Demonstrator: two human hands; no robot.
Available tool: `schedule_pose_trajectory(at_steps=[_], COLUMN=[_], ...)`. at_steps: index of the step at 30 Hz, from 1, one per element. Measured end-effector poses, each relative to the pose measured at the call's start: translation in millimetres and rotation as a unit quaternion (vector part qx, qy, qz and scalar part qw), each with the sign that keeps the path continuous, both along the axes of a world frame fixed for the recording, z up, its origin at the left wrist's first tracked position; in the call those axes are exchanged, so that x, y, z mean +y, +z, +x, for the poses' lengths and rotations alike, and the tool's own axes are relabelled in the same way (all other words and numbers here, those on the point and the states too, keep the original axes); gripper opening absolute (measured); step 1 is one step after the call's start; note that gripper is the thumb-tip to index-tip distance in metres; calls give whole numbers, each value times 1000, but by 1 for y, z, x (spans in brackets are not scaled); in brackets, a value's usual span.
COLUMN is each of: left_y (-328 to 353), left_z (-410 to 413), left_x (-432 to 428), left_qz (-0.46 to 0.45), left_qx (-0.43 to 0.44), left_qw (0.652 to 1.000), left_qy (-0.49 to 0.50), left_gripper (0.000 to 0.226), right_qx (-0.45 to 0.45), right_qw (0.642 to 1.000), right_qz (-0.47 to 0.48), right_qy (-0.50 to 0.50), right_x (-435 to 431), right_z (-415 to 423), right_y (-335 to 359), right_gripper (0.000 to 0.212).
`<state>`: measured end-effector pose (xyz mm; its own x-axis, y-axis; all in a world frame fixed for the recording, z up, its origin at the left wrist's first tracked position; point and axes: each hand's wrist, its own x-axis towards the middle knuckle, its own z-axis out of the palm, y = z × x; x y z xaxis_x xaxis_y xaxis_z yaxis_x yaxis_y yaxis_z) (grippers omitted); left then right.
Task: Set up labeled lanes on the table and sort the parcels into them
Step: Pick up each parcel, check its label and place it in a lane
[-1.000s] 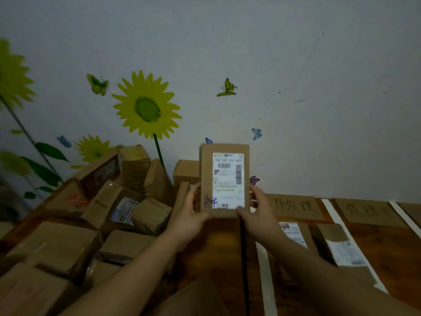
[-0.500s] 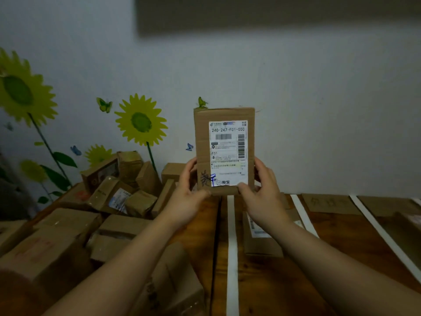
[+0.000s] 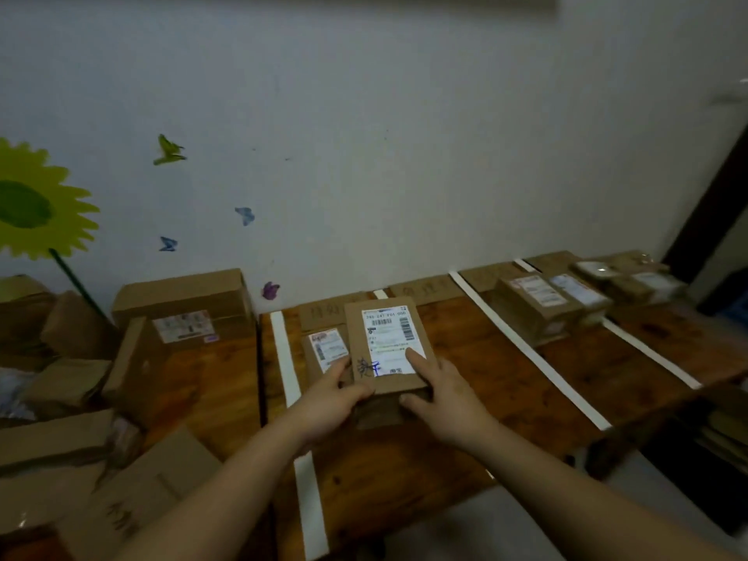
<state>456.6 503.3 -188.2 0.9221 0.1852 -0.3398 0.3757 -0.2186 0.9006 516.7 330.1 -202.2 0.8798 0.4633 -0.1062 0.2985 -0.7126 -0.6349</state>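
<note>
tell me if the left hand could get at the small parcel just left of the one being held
Probably yes: the left hand grips the held parcel right beside the small parcel, nothing between them, though it must let go first.

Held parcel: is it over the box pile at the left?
No, the parcel in the left hand and right hand is right of the first white tape strip.
</note>
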Motion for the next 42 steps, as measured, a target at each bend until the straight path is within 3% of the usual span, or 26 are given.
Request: schedule_pose_trajectory(at_steps=[9,15,20,30,35,38,42], left_y=[-17,-56,-98,-129,-122,-122,-111], left_z=[81,162,212,234,235,230,214], left_x=[-65,-72,-53,-44,-41,-39,-32], left_qz=[92,191,400,475,486,479,433], left_qx=[34,59,174,252,261,256,220], left_qw=[989,978,899,836,823,828,871], left_qy=[-109,-65,-35,-110,-133,-139,-77], left_gripper=[57,55,70,70,70,74,78], right_qx=[-37,-29,-5,-8,-2,-31,-78], right_qw=[998,995,989,968,972,961,955], right_qz=[-50,-94,-121,-189,-191,-232,-232], right_qy=[-31,26,88,166,138,147,167], right_x=[-82,-121,-127,-104,-79,-74,-53], right_z=[61,168,245,311,328,333,320], right_y=[-25,-49,-84,-155,-146,-134,-105], right_gripper=[58,61,61,63,67,72,74])
